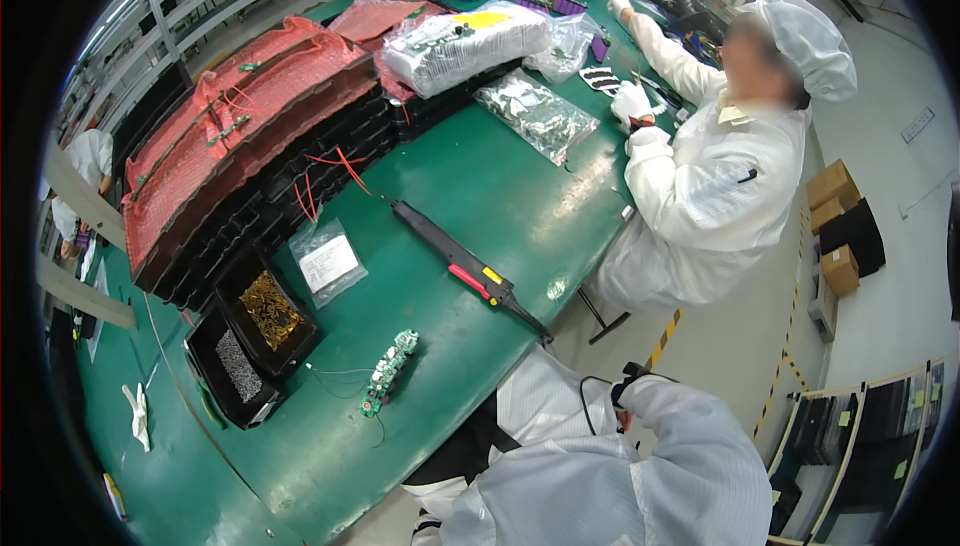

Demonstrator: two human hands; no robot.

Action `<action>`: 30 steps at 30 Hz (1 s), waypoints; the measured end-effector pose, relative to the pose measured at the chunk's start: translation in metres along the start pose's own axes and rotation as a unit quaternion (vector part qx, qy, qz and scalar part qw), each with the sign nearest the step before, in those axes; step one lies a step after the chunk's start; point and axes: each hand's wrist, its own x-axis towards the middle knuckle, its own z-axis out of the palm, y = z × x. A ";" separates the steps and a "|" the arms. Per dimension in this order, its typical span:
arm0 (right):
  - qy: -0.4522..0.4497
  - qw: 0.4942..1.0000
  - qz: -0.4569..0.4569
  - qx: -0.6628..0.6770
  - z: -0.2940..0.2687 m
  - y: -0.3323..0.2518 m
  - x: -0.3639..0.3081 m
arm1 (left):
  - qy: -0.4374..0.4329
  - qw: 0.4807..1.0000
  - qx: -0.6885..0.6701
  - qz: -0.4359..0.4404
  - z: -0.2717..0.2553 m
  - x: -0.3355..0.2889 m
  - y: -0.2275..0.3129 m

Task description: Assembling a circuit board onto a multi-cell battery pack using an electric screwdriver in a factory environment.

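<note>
My right hand point(624, 416) is down by my side, off the green table; a dark band circles its wrist and the sleeve hides most of its fingers. At the lower edge a white cuff with a dark band shows at my left wrist, but the left hand itself is out of sight. On the table before me lies a narrow green circuit board point(388, 374) with thin wires. Beyond it rests a black electric screwdriver point(455, 256) with a red lever, its cord running over the table's near edge. Neither hand touches these things.
Black bins hold brass-coloured pieces point(265, 311) and small silver pieces point(238, 366). A clear bag with a white label point(328, 261) lies beside stacked black trays point(270, 201) topped with pink bubble wrap point(270, 81). A co-worker in white point(710, 186) stands at the table's right side.
</note>
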 end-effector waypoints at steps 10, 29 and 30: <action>0.076 0.997 0.010 -0.018 0.015 0.056 0.045 | -0.052 0.994 -0.091 0.008 -0.005 0.055 -0.014; 0.031 0.991 0.022 -0.128 -0.056 0.023 -0.073 | -0.158 0.752 0.447 0.458 -0.022 0.178 0.036; 0.030 0.989 0.033 -0.139 -0.070 0.024 -0.082 | -0.164 0.761 0.428 0.460 -0.024 0.168 0.042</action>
